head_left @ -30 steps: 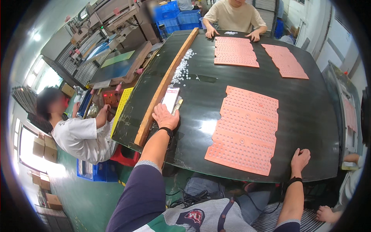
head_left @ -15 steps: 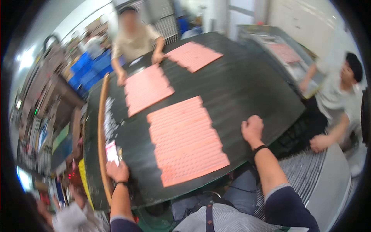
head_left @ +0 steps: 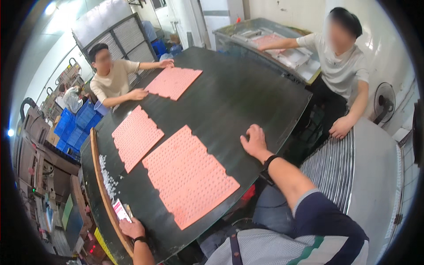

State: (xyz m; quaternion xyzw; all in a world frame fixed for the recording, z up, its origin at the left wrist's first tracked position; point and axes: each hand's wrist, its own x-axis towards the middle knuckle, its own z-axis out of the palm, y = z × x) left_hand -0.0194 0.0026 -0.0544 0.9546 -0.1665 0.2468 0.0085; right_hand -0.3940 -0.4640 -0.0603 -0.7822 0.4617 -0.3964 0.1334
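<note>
At the near left of the dark table, my left hand is closed on a small pink-and-white card, beside the wooden strip. My right hand is at the table's right side, fingers apart and nothing in it. Between my hands lies a large pink sheet with rows of small dimples and notched edges; neither hand touches it. A smaller pink sheet lies beyond it to the left. A co-worker has both hands at the edges of a third pink sheet farther back.
Small white pieces lie scattered along the wooden strip. A second co-worker at right reaches into a large tub holding another pink sheet. A stack of metal rods stands near my right arm. Blue crates are at far left.
My view has swung, and the sheets appear lower and farther left. My right hand's fingers have spread from a curled shape. The far co-worker's hand has left the smaller left sheet.
</note>
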